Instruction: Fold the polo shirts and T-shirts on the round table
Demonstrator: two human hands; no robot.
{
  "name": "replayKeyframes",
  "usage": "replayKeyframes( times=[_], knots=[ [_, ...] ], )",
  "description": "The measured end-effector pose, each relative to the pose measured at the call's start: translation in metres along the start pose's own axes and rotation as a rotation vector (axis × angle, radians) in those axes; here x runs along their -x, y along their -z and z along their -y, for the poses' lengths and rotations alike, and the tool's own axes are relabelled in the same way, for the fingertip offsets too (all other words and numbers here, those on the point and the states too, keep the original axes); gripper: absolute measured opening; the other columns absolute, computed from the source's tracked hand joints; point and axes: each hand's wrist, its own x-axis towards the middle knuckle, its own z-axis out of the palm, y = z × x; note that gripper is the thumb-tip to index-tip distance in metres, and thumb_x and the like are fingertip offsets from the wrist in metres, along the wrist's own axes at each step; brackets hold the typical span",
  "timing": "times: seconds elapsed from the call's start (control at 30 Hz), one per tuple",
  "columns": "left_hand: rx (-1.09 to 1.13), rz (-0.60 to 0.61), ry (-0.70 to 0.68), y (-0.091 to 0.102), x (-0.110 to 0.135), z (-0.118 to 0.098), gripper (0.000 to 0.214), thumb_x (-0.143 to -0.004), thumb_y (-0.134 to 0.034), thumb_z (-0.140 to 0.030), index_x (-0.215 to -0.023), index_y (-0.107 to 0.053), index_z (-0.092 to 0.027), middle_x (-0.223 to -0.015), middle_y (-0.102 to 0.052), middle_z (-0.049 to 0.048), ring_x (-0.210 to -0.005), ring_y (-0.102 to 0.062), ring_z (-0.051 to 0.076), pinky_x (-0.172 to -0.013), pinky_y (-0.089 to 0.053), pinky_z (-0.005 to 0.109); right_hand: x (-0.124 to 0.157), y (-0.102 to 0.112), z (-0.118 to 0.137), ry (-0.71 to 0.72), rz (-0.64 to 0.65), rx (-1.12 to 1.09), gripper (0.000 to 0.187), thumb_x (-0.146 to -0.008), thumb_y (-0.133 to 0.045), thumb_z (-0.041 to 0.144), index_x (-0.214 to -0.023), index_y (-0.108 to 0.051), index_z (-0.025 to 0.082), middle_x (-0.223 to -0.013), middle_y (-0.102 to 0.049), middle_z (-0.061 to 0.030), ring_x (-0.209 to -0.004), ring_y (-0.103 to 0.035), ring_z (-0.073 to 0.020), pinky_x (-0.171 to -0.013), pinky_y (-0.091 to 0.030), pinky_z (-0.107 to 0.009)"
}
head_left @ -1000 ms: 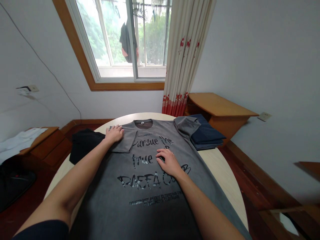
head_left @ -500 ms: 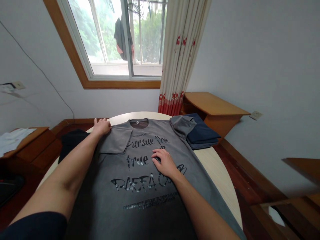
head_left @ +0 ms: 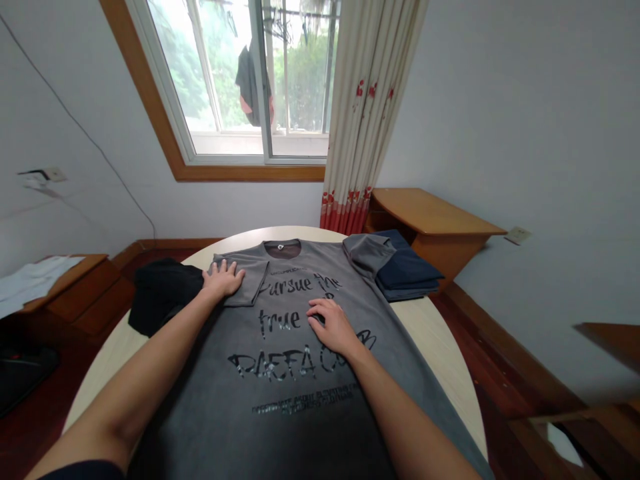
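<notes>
A grey T-shirt [head_left: 300, 427] with dark printed lettering lies spread face up on the round table, its collar at the far side. Its left sleeve [head_left: 253, 283] is turned inward over the front, and its right sleeve [head_left: 369, 253] is also bent in, near a folded stack. My left hand [head_left: 223, 279] rests on the turned-in left sleeve, fingers spread. On the middle of the chest, over the lettering, lies my right hand [head_left: 331, 325], its fingers loosely stretched and slightly curved, holding nothing.
Dark folded clothes [head_left: 407, 270] are stacked at the table's right back. Black cloth [head_left: 163, 290] lies bunched at the left. The pale round table [head_left: 457, 357] has its edge on both sides. Behind stand a wooden desk [head_left: 435, 210] and a curtain [head_left: 373, 113].
My left hand has moved from the sleeve's far outer corner nearer and to the right, and its fingers now lie spread flat. My right hand stays on the chest. The view has shifted slightly.
</notes>
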Motion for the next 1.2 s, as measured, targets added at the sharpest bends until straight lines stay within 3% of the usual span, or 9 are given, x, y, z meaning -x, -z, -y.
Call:
replayKeyframes(
  times=[0.2, 0.4, 0.53, 0.67, 0.87, 0.97, 1.07, 1.13, 1.2],
  knots=[
    [0.005, -0.173, -0.028, -0.007, 0.018, -0.017, 0.072, -0.099, -0.016, -0.055, -0.158, -0.036, -0.018, -0.166, -0.025, 0.0136, -0.152, -0.020, 0.038, -0.119, -0.015, 0.064, 0.000, 0.000, -0.001, 0.006, -0.005, 0.003, 0.013, -0.087, -0.064, 0.019, -0.095, -0.074, 0.023, -0.122, -0.070, -0.0079, -0.116, -0.060, -0.0244, -0.104, -0.044, -0.046],
    [0.030, -0.085, -0.015, -0.002, 0.025, -0.026, 0.072, -0.098, -0.023, -0.057, -0.155, -0.041, -0.018, -0.165, -0.026, 0.0147, -0.150, -0.025, 0.042, -0.117, -0.017, 0.067, 0.000, 0.002, 0.002, -0.007, -0.005, 0.003, 0.014, -0.086, -0.065, 0.018, -0.095, -0.074, 0.023, -0.122, -0.069, -0.0081, -0.116, -0.061, -0.0247, -0.103, -0.045, -0.046],
    [0.113, -0.249, -0.085, 0.005, 0.030, -0.045, 0.071, -0.099, -0.023, -0.056, -0.155, -0.039, -0.015, -0.164, -0.028, 0.0141, -0.152, -0.023, 0.038, -0.118, -0.018, 0.067, -0.001, 0.002, 0.001, 0.002, -0.006, 0.001, 0.014, -0.086, -0.065, 0.018, -0.095, -0.074, 0.023, -0.122, -0.070, -0.0081, -0.116, -0.061, -0.0245, -0.103, -0.045, -0.046],
    [0.160, -0.261, -0.189, -0.012, 0.038, -0.062, 0.063, -0.101, -0.026, -0.050, -0.152, -0.045, -0.019, -0.162, -0.034, 0.0102, -0.151, -0.028, 0.033, -0.119, -0.019, 0.065, -0.001, 0.002, -0.002, 0.022, -0.008, -0.004, 0.013, -0.087, -0.064, 0.019, -0.095, -0.073, 0.023, -0.121, -0.070, -0.0088, -0.115, -0.062, -0.0243, -0.103, -0.045, -0.046],
    [0.179, -0.260, -0.252, -0.029, 0.040, -0.056, 0.051, -0.102, -0.033, -0.046, -0.141, -0.058, -0.027, -0.155, -0.047, 0.0054, -0.146, -0.037, 0.029, -0.120, -0.021, 0.060, 0.001, 0.000, 0.005, 0.015, -0.069, -0.059, 0.017, -0.086, -0.062, 0.021, -0.100, -0.072, 0.022, -0.120, -0.070, -0.0095, -0.114, -0.063, -0.0243, -0.103, -0.046, -0.045],
    [0.204, -0.273, -0.255, -0.027, 0.041, -0.054, 0.048, -0.102, -0.035, -0.045, -0.138, -0.061, -0.027, -0.154, -0.049, 0.0054, -0.145, -0.039, 0.028, -0.121, -0.021, 0.058, -0.011, 0.022, 0.007, -0.093, -0.266, -0.085, 0.028, -0.088, -0.059, 0.030, -0.114, -0.067, 0.021, -0.115, -0.069, -0.0108, -0.106, -0.065, -0.0240, -0.095, -0.052, -0.041],
    [0.218, -0.293, -0.267, -0.027, 0.042, -0.055, 0.047, -0.102, -0.036, -0.044, -0.136, -0.063, -0.026, -0.152, -0.051, 0.0060, -0.144, -0.041, 0.028, -0.121, -0.021, 0.057, -0.039, 0.070, -0.006, -0.264, -0.488, 0.039, 0.042, -0.089, -0.057, 0.042, -0.122, -0.062, 0.018, -0.117, -0.066, -0.0139, -0.101, -0.065, -0.0258, -0.089, -0.053, -0.041],
    [0.230, -0.304, -0.272, -0.027, 0.042, -0.055, 0.047, -0.101, -0.037, -0.044, -0.135, -0.063, -0.025, -0.151, -0.052, 0.0066, -0.144, -0.041, 0.028, -0.121, -0.021, 0.058, -0.061, 0.108, -0.023, -0.384, -0.540, 0.237, 0.052, -0.086, -0.059, 0.048, -0.128, -0.060, 0.017, -0.124, -0.061, -0.0174, -0.105, -0.063, -0.0293, -0.093, -0.051, -0.044],
    [0.247, -0.307, -0.275, -0.027, 0.043, -0.055, 0.047, -0.101, -0.037, -0.044, -0.135, -0.063, -0.025, -0.151, -0.053, 0.0069, -0.143, -0.041, 0.029, -0.121, -0.022, 0.058, -0.079, 0.138, -0.043, -0.559, -0.499, 0.453, 0.066, -0.085, -0.061, 0.054, -0.138, -0.055, 0.016, -0.131, -0.055, -0.0223, -0.117, -0.058, -0.0363, -0.097, -0.047, -0.049]
  ],
)
